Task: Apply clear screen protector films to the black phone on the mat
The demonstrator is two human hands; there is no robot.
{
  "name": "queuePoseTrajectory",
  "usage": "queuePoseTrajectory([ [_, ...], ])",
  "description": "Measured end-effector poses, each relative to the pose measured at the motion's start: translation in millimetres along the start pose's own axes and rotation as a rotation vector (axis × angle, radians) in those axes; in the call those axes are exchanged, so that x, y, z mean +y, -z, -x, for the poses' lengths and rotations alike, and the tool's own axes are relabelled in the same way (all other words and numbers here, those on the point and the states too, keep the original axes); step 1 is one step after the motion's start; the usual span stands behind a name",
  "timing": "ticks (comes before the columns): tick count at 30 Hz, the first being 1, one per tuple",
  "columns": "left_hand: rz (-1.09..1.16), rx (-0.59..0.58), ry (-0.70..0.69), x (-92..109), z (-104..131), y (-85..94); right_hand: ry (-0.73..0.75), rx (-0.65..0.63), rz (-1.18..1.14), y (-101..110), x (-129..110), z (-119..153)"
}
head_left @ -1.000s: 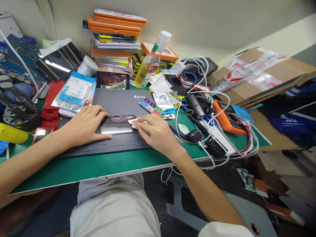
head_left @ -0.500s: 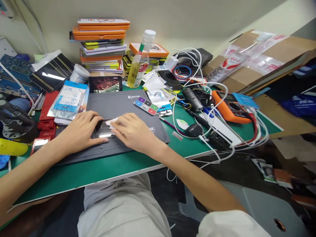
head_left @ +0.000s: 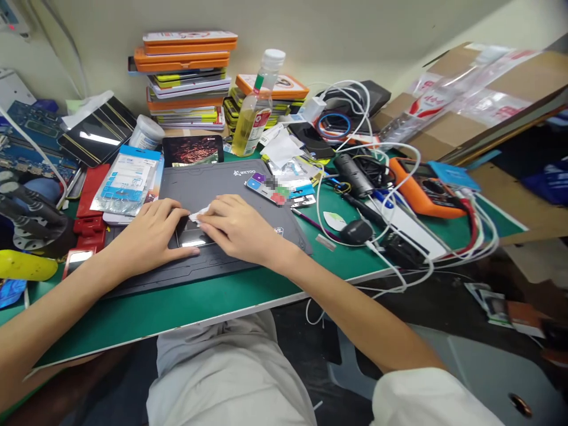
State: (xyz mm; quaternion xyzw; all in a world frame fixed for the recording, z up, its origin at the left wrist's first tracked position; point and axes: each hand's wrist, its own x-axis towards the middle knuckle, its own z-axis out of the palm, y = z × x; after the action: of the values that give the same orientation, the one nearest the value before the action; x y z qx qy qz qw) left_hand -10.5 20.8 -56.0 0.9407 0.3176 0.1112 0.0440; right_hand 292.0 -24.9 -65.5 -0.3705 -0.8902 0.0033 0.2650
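Note:
A dark smartphone [head_left: 193, 236] with a glossy screen lies flat on a grey work mat [head_left: 186, 183]. My left hand [head_left: 148, 236] holds it at the left end, thumb along the near edge and fingers at the far side. In my right hand [head_left: 235, 228], the closed fingers pinch a crumpled white wipe [head_left: 199, 214] against the screen; this hand covers the phone's right part. Farther back on the mat rests a second phone-sized device with coloured squares [head_left: 266, 187], partly blurred.
Orange and yellow boxes [head_left: 186, 62] are stacked by the wall, beside a bottle of yellow liquid [head_left: 255, 112]. On the right, white cables surround an orange multimeter [head_left: 426, 192]. Blue-white packets [head_left: 128, 177] and a red clamp-like tool [head_left: 89, 231] lie left of the mat.
My right hand has shifted the white wipe slightly left and toward the far edge of the screen. My left hand stays on the phone. The whole view has shifted slightly.

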Motion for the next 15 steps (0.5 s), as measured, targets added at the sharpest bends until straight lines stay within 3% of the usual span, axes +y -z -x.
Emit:
queuePoseTrajectory([
  [4, 0.000, -0.004, -0.002, -1, -1, 1.9, 0.006, -0.014, -0.018, -1, 5, 0],
  [11, 0.018, 0.024, 0.018, 2, 2, -4.1, -0.110, 0.046, 0.058, 38, 39, 49],
  [15, 0.018, 0.026, 0.028, 2, 3, -4.0, -0.103, 0.054, 0.080, 31, 25, 46],
])
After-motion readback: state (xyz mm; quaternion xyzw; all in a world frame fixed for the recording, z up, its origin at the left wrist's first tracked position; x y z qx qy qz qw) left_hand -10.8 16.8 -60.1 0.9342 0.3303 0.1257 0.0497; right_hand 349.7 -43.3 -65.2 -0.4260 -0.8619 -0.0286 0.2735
